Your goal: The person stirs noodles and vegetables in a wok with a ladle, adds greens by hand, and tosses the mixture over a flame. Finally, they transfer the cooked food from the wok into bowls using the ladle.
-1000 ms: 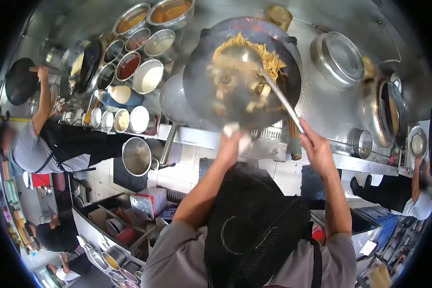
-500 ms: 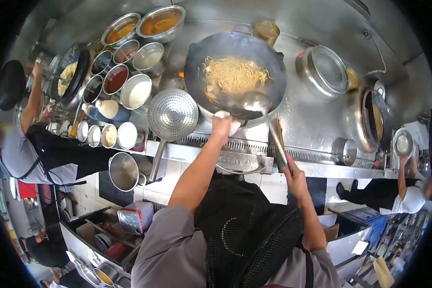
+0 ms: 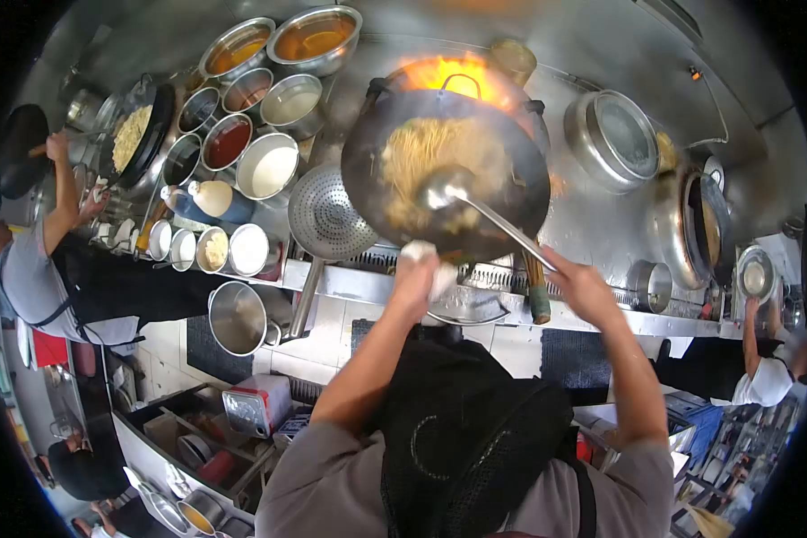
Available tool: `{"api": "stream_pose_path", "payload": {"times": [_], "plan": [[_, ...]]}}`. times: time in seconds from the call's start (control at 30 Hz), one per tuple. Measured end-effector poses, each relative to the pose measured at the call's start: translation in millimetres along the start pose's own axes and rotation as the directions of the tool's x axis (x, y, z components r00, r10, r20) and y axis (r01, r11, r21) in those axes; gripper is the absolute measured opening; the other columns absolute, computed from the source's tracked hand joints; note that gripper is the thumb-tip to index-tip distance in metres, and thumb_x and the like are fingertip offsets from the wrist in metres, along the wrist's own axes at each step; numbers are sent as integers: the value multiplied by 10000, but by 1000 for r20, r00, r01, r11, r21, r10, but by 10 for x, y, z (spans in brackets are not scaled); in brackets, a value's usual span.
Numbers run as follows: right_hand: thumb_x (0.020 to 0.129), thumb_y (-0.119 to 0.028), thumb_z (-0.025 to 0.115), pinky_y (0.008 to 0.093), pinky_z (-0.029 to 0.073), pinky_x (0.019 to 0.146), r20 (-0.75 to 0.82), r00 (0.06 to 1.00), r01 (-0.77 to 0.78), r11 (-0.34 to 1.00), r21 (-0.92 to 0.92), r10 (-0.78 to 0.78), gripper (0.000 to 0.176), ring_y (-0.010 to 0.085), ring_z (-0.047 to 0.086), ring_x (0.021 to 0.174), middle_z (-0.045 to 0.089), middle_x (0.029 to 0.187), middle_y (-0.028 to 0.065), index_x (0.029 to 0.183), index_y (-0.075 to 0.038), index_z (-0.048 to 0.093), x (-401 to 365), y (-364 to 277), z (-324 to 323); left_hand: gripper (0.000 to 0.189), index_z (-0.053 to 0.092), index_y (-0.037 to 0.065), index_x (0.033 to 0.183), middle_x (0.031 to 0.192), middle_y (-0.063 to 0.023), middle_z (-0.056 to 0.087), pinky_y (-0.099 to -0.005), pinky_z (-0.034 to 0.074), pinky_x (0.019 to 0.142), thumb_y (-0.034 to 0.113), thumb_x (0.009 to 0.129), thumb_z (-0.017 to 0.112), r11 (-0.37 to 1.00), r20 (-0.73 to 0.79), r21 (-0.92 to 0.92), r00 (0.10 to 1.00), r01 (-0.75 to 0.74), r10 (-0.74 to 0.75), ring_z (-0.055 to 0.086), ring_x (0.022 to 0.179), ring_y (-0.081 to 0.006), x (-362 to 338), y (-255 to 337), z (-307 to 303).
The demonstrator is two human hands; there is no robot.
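Observation:
A large dark wok [image 3: 359, 175] is lifted and tilted over the burner, with noodles [image 3: 412, 148] and steam inside. My left hand [image 3: 411, 291] is closed on its near edge through a white folded cloth [image 3: 443, 280]; the handle under the cloth is hidden. In my right hand [image 3: 583, 291] I grip the handle of a metal ladle [image 3: 502, 222], its bowl down among the noodles. Flames [image 3: 439, 72] rise behind the wok's far rim, where a loop handle sticks up. Below the ladle handle, a wooden-handled tool [image 3: 538, 300] rests at the stove's front edge.
To the left lie a perforated strainer [image 3: 332, 215], a red sauce pot [image 3: 228, 142], a white-filled pot [image 3: 269, 169] and bowls of orange liquid [image 3: 312, 40]. A steel pot [image 3: 236, 316] hangs by the edge. Lidded pots [image 3: 620, 134] stand right. Co-workers [image 3: 54, 269] are at both sides.
The wok has been raised and tipped toward me, and flames have flared up behind it. My right hand has moved up and right, bringing the ladle bowl left into the noodles.

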State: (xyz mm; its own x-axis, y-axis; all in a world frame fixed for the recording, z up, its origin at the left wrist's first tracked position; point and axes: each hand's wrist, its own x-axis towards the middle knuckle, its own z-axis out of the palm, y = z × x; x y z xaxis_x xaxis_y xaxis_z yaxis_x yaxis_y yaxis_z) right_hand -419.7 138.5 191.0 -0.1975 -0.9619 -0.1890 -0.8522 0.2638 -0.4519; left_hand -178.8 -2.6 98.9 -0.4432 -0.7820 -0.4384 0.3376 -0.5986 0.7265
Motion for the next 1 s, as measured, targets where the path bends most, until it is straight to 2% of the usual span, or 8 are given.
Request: {"api": "stream_pose_path", "payload": {"times": [0.2, 0.4, 0.53, 0.67, 0.77, 0.9, 0.97, 1.0], "plan": [[959, -285, 554, 497, 547, 659, -22, 1000, -3, 983, -185, -2, 465, 416, 669, 715, 673, 804, 242, 1410, -198, 479, 128, 257, 638, 320, 467, -8, 1206, 1039, -154, 605, -398, 580, 637, 83, 908, 539, 975, 16, 219, 999, 33, -37, 662, 812, -254, 435, -285, -139], [967, -313, 525, 497, 531, 693, 52, 993, -89, 976, -198, 102, 445, 425, 652, 722, 652, 789, 246, 1393, -194, 474, -104, 96, -77, 371, 459, -1, 1237, 1138, -144, 574, -402, 554, 808, 56, 889, 575, 949, -130, 315, 991, 0, 43, 612, 1012, -253, -307, -509, -254], [951, -285, 556, 505, 517, 719, 19, 997, -72, 993, -97, 75, 438, 426, 647, 725, 651, 779, 244, 1379, -211, 497, -82, -74, 310, 319, 463, 34, 1245, 1094, -157, 599, -433, 570, 707, 97, 940, 529, 972, -97, 143, 980, 185, -172, 648, 894, -266, 163, -133, -47], [960, -285, 538, 516, 512, 708, 47, 998, -43, 981, -189, 53, 461, 442, 641, 755, 662, 821, 243, 1414, -254, 463, -141, 306, -321, 330, 451, 41, 1257, 1091, -149, 603, -383, 577, 717, 57, 931, 496, 934, 33, 306, 982, -186, 185, 657, 900, -243, -203, -395, -189], [964, -296, 524, 515, 518, 690, 1, 999, -42, 972, -232, 44, 486, 426, 651, 780, 671, 831, 229, 1439, -256, 428, -20, 182, 25, 299, 466, 29, 1226, 1101, -131, 589, -357, 569, 750, 55, 930, 497, 953, -10, 191, 972, 234, -237, 654, 899, -235, 220, -333, -270], [947, -271, 544, 499, 545, 718, 96, 994, -19, 971, -236, 43, 504, 420, 662, 814, 679, 834, 213, 1436, -207, 435, -103, 124, -114, 292, 499, 3, 1188, 1137, -134, 582, -362, 566, 733, 46, 901, 534, 980, -155, 138, 980, 143, -122, 653, 901, -231, -267, -205, 39], [917, -207, 589, 485, 552, 724, 54, 998, 37, 973, -229, -25, 502, 413, 669, 802, 684, 834, 219, 1406, -199, 480, -254, 461, -405, 367, 484, -6, 1235, 1185, -155, 580, -366, 569, 678, 37, 876, 545, 914, 143, 289, 957, -286, 254, 654, 906, -235, -276, -443, -210], [895, -184, 623, 473, 556, 735, 4, 1000, 2, 973, -230, -1, 504, 410, 675, 810, 691, 860, 231, 1387, -188, 511, -171, 484, -401, 359, 487, -3, 1233, 1156, -153, 591, -372, 573, 671, 59, 885, 552, 905, 50, 412, 995, -104, 91, 656, 900, -236, -194, -322, -198]]}}
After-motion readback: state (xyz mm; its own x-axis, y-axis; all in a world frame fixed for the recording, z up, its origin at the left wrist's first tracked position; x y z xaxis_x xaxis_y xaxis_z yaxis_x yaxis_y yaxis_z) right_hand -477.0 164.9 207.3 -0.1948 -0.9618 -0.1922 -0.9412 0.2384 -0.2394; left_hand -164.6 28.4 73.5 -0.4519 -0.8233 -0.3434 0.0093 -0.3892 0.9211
